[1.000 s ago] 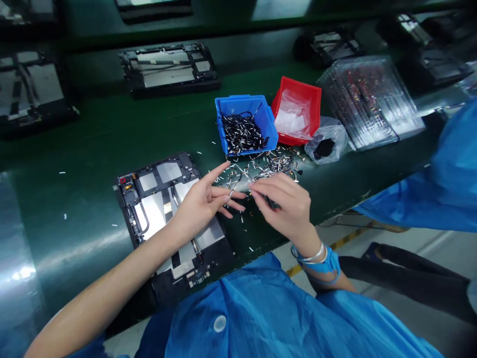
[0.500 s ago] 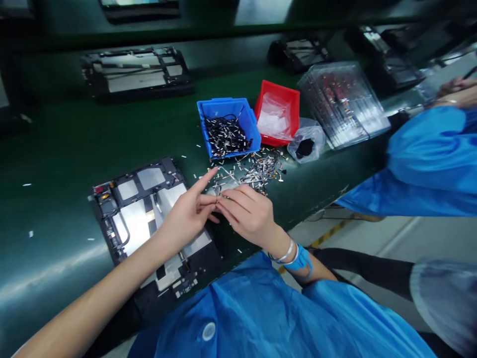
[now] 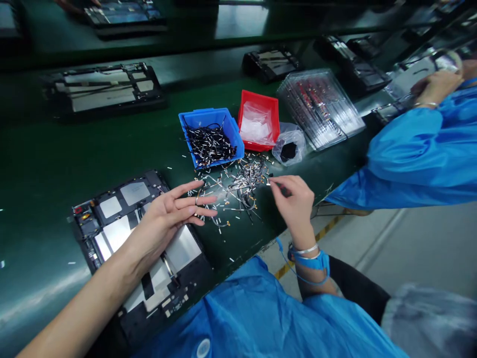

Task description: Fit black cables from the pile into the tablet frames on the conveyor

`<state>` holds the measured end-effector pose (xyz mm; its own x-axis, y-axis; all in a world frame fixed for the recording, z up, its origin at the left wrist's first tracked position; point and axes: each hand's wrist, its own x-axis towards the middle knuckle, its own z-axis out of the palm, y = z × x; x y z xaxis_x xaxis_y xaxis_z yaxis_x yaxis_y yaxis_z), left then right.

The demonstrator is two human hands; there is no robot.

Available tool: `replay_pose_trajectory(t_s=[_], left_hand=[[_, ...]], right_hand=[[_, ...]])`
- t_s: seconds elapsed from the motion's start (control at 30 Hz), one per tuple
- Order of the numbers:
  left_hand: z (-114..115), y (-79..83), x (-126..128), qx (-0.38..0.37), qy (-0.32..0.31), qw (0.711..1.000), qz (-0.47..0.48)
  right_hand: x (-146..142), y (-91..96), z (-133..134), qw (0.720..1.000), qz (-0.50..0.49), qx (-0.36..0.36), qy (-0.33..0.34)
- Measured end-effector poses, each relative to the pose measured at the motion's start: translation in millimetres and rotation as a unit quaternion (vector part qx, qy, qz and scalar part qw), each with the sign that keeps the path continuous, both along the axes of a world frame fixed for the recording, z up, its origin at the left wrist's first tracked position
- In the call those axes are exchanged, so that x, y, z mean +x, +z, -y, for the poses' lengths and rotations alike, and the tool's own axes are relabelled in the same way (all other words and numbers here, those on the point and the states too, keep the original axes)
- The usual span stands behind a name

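My left hand point(image 3: 175, 211) is palm-side up over the right part of an opened tablet-like device point(image 3: 134, 194), fingers stretched and spread. A thin dark curved cable point(image 3: 197, 198) shows against its index and middle fingers; I cannot tell whether it is held. My right hand point(image 3: 294, 201) is at the right edge of a loose pile of short cables point(image 3: 248, 179), thumb and forefinger pressed together. What they pinch, if anything, is too small to make out. A blue strap point(image 3: 309, 261) with a cord circles my right wrist, below a silvery bangle.
Behind the pile stand a blue bin point(image 3: 238, 141) of black cables and a red bin point(image 3: 276, 119) with clear plastic bags. Further right are a plastic bag point(image 3: 298, 144) with black pieces and stacked clear trays point(image 3: 324, 109). A co-worker's blue sleeve point(image 3: 406, 154) is at right.
My hands have parted: the right one moved right to the pile's edge, while the left opened its fingers. The whole view has shifted. At far right, the co-worker's hand has risen.
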<state>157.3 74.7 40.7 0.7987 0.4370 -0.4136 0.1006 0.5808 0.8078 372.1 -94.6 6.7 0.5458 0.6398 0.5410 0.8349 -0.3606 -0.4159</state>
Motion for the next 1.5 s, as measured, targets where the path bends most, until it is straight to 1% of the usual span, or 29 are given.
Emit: replay_pose_trajectory(t_s=[0.07, 0.13, 0.27, 0.37, 0.47, 0.57, 0.67, 0.73, 0.77, 0.8, 0.87, 0.97, 1.07, 1.13, 1.23, 1.33, 1.4, 1.43, 1.5], left_hand=[[-0.1, -1.2, -0.2, -0.031, -0.032, 0.999, 0.018], [1.2, -2.8, -0.5, -0.047, -0.054, 0.997, 0.034], [3.6, -7.1, -1.4, -0.050, -0.092, 0.993, 0.054], [3.5, -9.7, -1.5, -0.046, -0.112, 0.990, 0.070], [3.2, -7.9, -0.8, -0.043, -0.091, 0.993, 0.058], [4.1, -1.4, 0.0, -0.016, -0.043, 0.999, 0.025], [6.0, 4.4, 0.3, 0.030, 0.005, 1.000, 0.006], [7.5, 5.4, 0.3, 0.064, 0.019, 0.998, -0.016], [8.2, 5.1, 0.3, 0.077, 0.019, 0.996, -0.027], [8.8, 4.4, 0.4, 0.086, 0.015, 0.996, -0.034], [9.5, 2.8, 1.0, 0.081, 0.009, 0.996, -0.032], [9.0, 1.3, 2.7, 0.030, -0.002, 0.999, -0.012], [7.7, 1.3, 4.0, -0.005, -0.013, 1.000, 0.005], [7.4, 1.6, 4.1, -0.005, -0.021, 1.000, 0.012], [8.7, 1.6, 3.7, -0.008, -0.035, 0.999, 0.023], [11.1, 0.6, 3.2, -0.021, -0.045, 0.998, 0.047], [12.2, -0.6, 2.7, -0.021, -0.047, 0.997, 0.065], [12.4, -1.2, 2.3, -0.016, -0.044, 0.996, 0.073], [12.4, -2.2, 1.7, -0.003, -0.031, 0.996, 0.081]], right_hand=[[17.7, -8.1, 7.1, 0.999, 0.004, -0.020, -0.036], [28.4, -15.8, 8.3, 0.998, 0.006, -0.041, -0.036], [35.3, -25.6, 0.8, 0.996, 0.026, -0.072, -0.036], [36.7, -26.0, -3.8, 0.995, 0.019, -0.084, -0.054], [35.1, -21.1, -2.6, 0.994, -0.021, -0.091, -0.064], [27.8, -14.3, 4.1, 0.985, -0.113, -0.101, -0.076], [18.7, -9.3, 12.9, 0.963, -0.202, -0.120, -0.132], [15.2, -7.2, 18.5, 0.953, -0.216, -0.128, -0.171], [14.7, -6.5, 21.1, 0.952, -0.213, -0.129, -0.177], [15.0, -5.9, 23.5, 0.956, -0.206, -0.125, -0.169], [18.0, -5.4, 27.6, 0.969, -0.189, -0.099, -0.122], [26.6, -6.9, 30.8, 0.987, -0.153, -0.047, -0.023], [37.1, -10.9, 31.8, 0.988, -0.137, -0.052, 0.048], [42.8, -13.2, 33.3, 0.985, -0.144, -0.064, 0.066], [43.5, -13.0, 35.7, 0.983, -0.153, -0.077, 0.070], [27.2, -6.5, 30.0, 0.984, -0.146, -0.073, 0.070], [6.0, 1.6, 17.9, 0.983, -0.159, -0.036, 0.080], [-6.4, 6.7, 9.7, 0.980, -0.176, -0.006, 0.090], [-30.7, 17.9, -9.4, 0.966, -0.208, 0.035, 0.147]])
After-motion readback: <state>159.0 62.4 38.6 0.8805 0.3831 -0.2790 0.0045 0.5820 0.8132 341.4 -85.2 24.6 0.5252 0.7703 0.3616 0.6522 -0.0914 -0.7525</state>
